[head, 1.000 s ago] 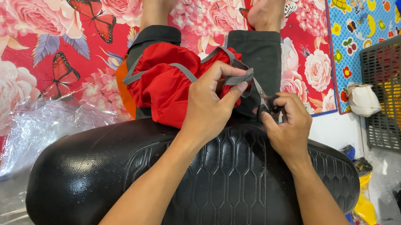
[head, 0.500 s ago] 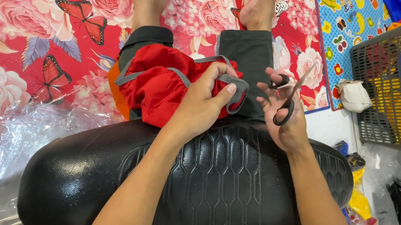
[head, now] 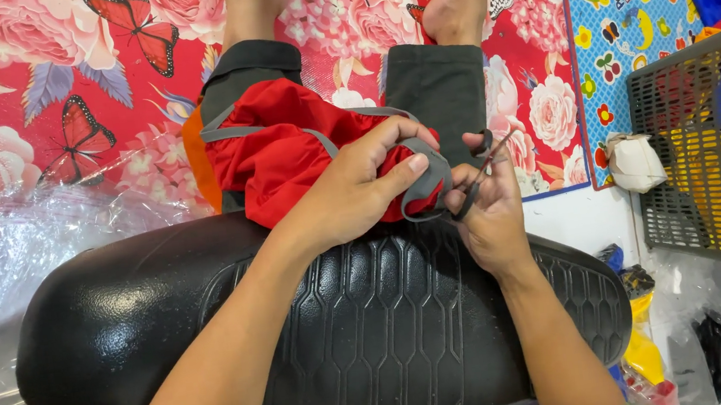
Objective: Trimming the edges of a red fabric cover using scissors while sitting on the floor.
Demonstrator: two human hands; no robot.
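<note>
Clear plastic sheeting (head: 32, 258) at far left, crumpled on a red floral mat (head: 23, 96). Black moulded seat (head: 347, 322) with honeycomb pattern across the near centre. Red fabric item (head: 282, 148) with grey straps (head: 426, 186) lying just beyond it, at centre. Left hand (head: 351, 194) pinching a grey strap loop against the fabric. Right hand (head: 493, 214), touching that loop, fingers closed through small scissors (head: 476, 182). Dark mesh crate (head: 716, 144) at right.
</note>
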